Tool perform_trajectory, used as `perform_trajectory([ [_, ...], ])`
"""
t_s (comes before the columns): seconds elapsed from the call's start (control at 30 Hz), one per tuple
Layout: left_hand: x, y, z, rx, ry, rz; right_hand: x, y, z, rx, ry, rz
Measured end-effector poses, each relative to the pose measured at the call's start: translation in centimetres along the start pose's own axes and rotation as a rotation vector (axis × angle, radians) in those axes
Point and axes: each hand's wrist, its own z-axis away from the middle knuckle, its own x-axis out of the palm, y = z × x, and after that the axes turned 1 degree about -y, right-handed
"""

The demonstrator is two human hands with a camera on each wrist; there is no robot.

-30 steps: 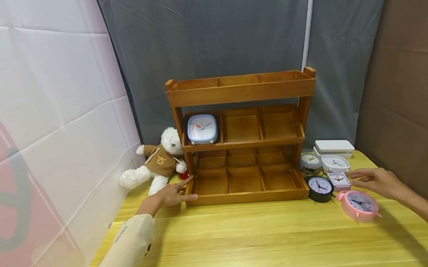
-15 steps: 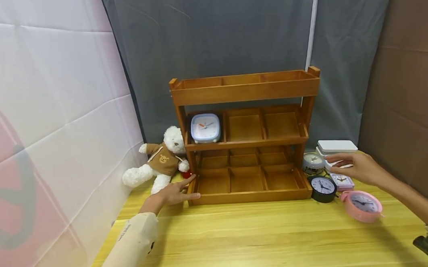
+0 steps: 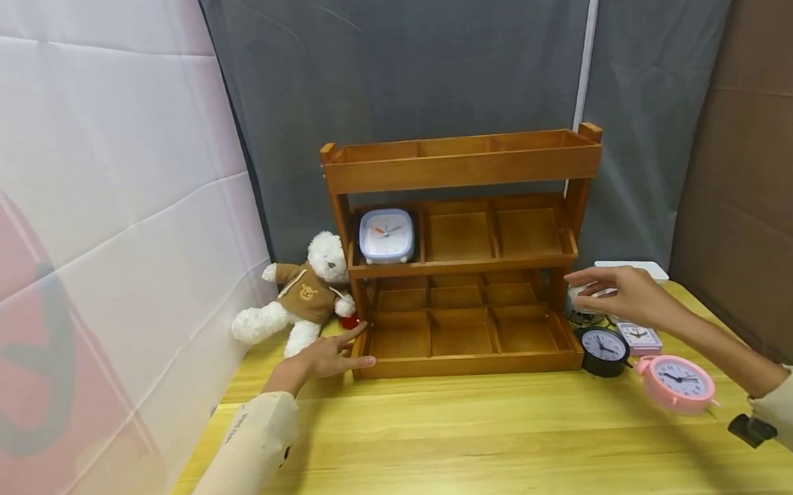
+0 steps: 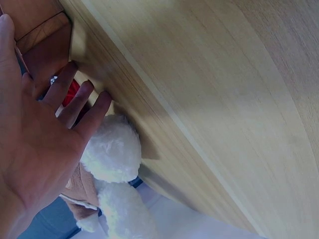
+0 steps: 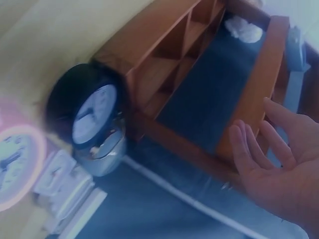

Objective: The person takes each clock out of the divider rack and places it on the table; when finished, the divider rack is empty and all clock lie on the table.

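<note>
My left hand (image 3: 319, 358) rests its straight fingertips at the lower left front corner of a brown wooden shelf rack (image 3: 466, 366). In the left wrist view its fingers are spread beside the teddy bear. My right hand (image 3: 621, 293) hovers at the rack's right side, fingers loosely bent with nothing between them, partly hiding a grey alarm clock (image 3: 573, 302). Below it sit a black round alarm clock (image 3: 604, 349), a small purple square clock (image 3: 640, 336) and a pink alarm clock (image 3: 680, 386). A blue alarm clock (image 3: 386, 235) stands in the middle tier's left compartment.
A white teddy bear (image 3: 310, 293) in a brown hoodie leans left of the rack, a red object (image 3: 350, 322) beside it. White boxes (image 3: 640, 267) lie behind my right hand. A grey curtain (image 3: 454, 57) hangs behind, with cloth walls on both sides of the wooden table (image 3: 474, 438).
My right hand has moved left and upward from beside the purple clock to the rack's right side. My left hand stays at the rack's corner. The head view has shifted slightly.
</note>
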Motion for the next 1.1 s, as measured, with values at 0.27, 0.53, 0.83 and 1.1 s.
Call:
perform_trajectory([
  [0.27,-0.3,0.1,0.0,-0.012,-0.007,-0.008,0.8,-3.1,-2.6,-0.049,0.027,-0.027],
  [0.53,-0.1,-0.1,0.0,-0.009,-0.001,-0.002,1.8,-5.6,-5.6,-0.109,0.054,-0.065],
  [0.83,0.0,-0.1,0.0,-0.023,0.003,0.003,3.2,-7.5,-9.1,-0.153,0.066,-0.104],
  [1.1,0.1,-0.2,-0.1,-0.020,0.013,-0.003,5.2,-9.4,-12.2,-0.257,0.094,-0.163],
])
